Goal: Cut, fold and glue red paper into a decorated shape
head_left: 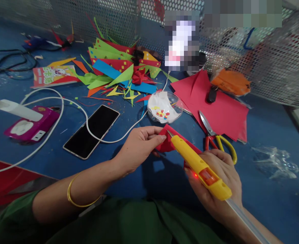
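Observation:
Between thumb and fingers, my left hand (141,145) pinches a folded piece of red paper (168,144). My right hand (220,183) is wrapped round a yellow hot glue gun (190,152) with a clear glue stick (246,217) coming out of its rear end. The gun's nozzle tip lies at the upper part of the red paper, near my left fingertips; whether it touches cannot be made out. A small red light glows on the gun. Just beyond my right hand lie scissors (210,132) with red and yellow handles.
A clear bowl (174,117) with small paper bits stands ahead. Red paper sheets (190,88) lie right, coloured paper strips (113,73) at the back. A black-screened phone (92,132), white cable (85,117) and purple power strip (34,123) are left; crumpled plastic (275,162) lies right.

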Available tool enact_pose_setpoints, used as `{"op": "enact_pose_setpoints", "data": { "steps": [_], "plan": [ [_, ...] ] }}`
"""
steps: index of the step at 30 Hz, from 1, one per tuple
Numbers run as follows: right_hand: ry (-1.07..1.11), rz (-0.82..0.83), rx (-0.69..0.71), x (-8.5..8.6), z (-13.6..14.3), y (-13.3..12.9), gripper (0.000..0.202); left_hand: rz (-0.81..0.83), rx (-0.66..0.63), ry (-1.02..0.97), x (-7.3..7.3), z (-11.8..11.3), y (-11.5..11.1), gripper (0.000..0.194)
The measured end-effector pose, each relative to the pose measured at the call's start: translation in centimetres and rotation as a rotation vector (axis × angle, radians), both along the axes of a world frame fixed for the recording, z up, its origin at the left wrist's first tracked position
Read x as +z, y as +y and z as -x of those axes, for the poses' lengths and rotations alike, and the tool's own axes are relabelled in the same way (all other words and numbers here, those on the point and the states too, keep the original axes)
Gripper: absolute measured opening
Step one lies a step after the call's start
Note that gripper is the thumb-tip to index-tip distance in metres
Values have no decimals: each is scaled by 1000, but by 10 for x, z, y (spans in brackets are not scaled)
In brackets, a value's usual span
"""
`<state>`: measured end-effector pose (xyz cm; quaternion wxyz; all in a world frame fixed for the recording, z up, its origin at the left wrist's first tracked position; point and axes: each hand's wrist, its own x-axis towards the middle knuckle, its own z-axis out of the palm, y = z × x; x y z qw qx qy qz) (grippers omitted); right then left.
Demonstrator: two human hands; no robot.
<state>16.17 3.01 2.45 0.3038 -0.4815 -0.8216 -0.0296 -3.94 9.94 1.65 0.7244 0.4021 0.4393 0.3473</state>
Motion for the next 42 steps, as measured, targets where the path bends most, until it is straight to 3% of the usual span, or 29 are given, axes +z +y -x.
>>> {"op": "enact_pose_setpoints", "data": {
  "steps": [29,42],
  "plan": [
    [-8,28,-15,0,0,-1,9,-11,3,41,1,-1,1,27],
    [50,-33,-34,-2,-4,-3,7,-5,10,25,-1,-1,2,28]
  ]
}}
